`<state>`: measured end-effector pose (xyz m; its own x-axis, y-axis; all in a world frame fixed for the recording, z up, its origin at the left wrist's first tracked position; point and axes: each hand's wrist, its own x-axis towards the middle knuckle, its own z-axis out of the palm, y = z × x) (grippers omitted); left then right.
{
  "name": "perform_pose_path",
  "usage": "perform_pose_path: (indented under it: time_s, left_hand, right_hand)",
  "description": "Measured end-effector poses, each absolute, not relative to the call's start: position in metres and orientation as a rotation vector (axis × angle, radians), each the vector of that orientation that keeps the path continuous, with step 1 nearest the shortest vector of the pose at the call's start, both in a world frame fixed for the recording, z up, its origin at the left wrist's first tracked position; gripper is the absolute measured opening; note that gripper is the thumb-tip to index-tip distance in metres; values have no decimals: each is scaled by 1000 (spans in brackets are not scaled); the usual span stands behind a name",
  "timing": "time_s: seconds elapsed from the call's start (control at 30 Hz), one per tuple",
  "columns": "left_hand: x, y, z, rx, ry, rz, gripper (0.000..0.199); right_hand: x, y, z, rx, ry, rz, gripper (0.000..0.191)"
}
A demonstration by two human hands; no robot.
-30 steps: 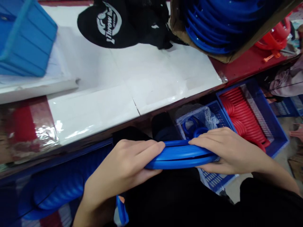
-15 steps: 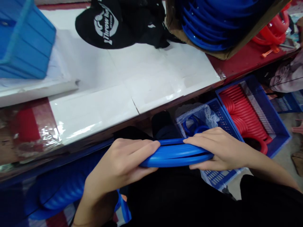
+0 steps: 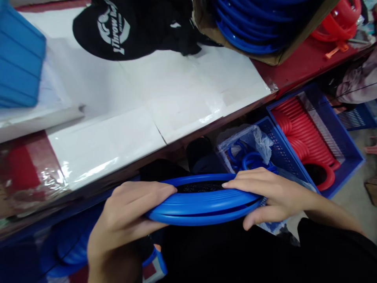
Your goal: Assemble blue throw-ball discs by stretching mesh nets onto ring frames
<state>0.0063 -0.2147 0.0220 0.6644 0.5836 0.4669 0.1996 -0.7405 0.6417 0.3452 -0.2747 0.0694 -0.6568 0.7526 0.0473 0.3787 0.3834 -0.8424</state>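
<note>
Blue plastic ring (image 3: 203, 202) tips to show its opening, wider than half a second ago — left hand (image 3: 126, 212) clamped on its left end, right hand (image 3: 273, 190) clasping its right. "Throw" reads in white on black cloth (image 3: 88, 31), the next word unclear. It lies on a white-covered table (image 3: 182, 90) — and, down to the right, red rings (image 3: 306, 133) sit in a blue crate (image 3: 349, 151).

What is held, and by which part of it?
The blue ring, by its rim: left grip at one end, right grip at the other.
</note>
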Motion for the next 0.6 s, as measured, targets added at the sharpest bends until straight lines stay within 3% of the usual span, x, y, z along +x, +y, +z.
perform_pose_path:
  time_s: [0.23,0.6]
  left_hand:
    - [5,-218,19,2327,624,905,28]
    - [15,-210,26,2272,737,840,26]
  right_hand:
    - [346,-275,69,-950,-2041,1369,58]
    - [353,-280,56,-1091,-2076,1097,55]
